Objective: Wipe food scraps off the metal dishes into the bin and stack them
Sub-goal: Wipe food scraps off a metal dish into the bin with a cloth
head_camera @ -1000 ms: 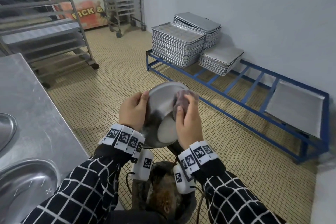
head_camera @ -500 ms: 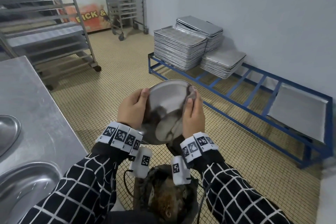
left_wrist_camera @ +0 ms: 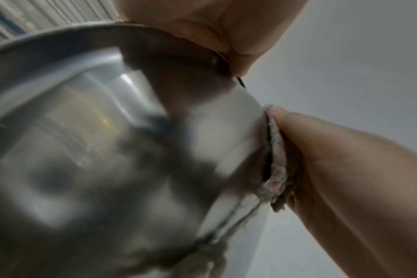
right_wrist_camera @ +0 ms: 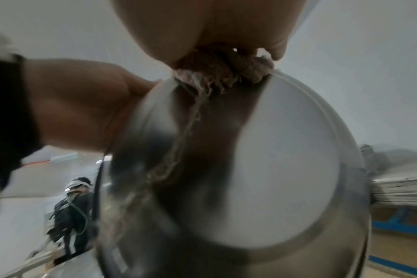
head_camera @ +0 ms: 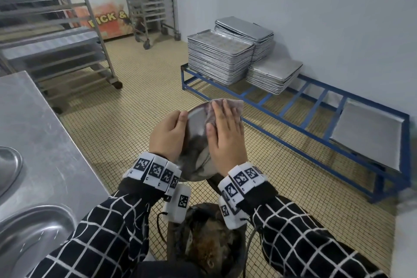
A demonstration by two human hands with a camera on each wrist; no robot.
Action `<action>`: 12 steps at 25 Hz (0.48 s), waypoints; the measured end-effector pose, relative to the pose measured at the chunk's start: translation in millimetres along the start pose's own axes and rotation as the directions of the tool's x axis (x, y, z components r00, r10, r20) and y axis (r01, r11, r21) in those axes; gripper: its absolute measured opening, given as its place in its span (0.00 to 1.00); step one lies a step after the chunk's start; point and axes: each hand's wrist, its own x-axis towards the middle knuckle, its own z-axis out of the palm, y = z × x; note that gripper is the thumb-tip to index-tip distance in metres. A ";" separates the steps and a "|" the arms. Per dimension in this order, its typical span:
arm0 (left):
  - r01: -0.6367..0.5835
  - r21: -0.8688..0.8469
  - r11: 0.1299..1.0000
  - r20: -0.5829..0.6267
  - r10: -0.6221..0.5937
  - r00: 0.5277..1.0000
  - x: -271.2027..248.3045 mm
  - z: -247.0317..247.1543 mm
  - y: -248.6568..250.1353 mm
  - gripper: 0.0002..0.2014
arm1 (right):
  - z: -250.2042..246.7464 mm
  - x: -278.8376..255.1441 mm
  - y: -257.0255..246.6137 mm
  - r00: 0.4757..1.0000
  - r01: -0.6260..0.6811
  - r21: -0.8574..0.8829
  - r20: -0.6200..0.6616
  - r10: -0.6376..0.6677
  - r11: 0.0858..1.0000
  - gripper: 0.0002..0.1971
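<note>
A round metal dish (head_camera: 195, 135) is held tilted above the dark bin (head_camera: 209, 246), which has brown scraps inside. My left hand (head_camera: 174, 127) grips the dish's left rim, thumb over the edge, fingers hidden behind it. My right hand (head_camera: 223, 122) lies flat on a pinkish-grey cloth (head_camera: 235, 105) and presses it against the upper inner face of the dish. In the left wrist view the dish's (left_wrist_camera: 107, 150) outer side fills the frame, the cloth (left_wrist_camera: 277, 161) showing at its edge. In the right wrist view the frayed cloth (right_wrist_camera: 221, 75) sits bunched at the dish's (right_wrist_camera: 281, 150) top rim.
A steel counter (head_camera: 38, 133) at my left carries two more metal dishes (head_camera: 33, 235) (head_camera: 9, 165). A low blue rack (head_camera: 300, 108) along the right wall bears stacks of baking trays (head_camera: 218, 58). Wheeled tray racks (head_camera: 56, 36) stand at the back left on the tiled floor.
My right hand has gone from the dish's right rim to its upper inner face, with the fingers now spread flat on the cloth. The left hand keeps its grip.
</note>
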 end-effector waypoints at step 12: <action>0.160 -0.209 0.965 -0.069 -0.178 0.982 5.8 -8.9 -35.9 0.19 | -27.0 -5.9 43.1 0.734 -0.621 0.552 0.161 0.660 0.557 0.20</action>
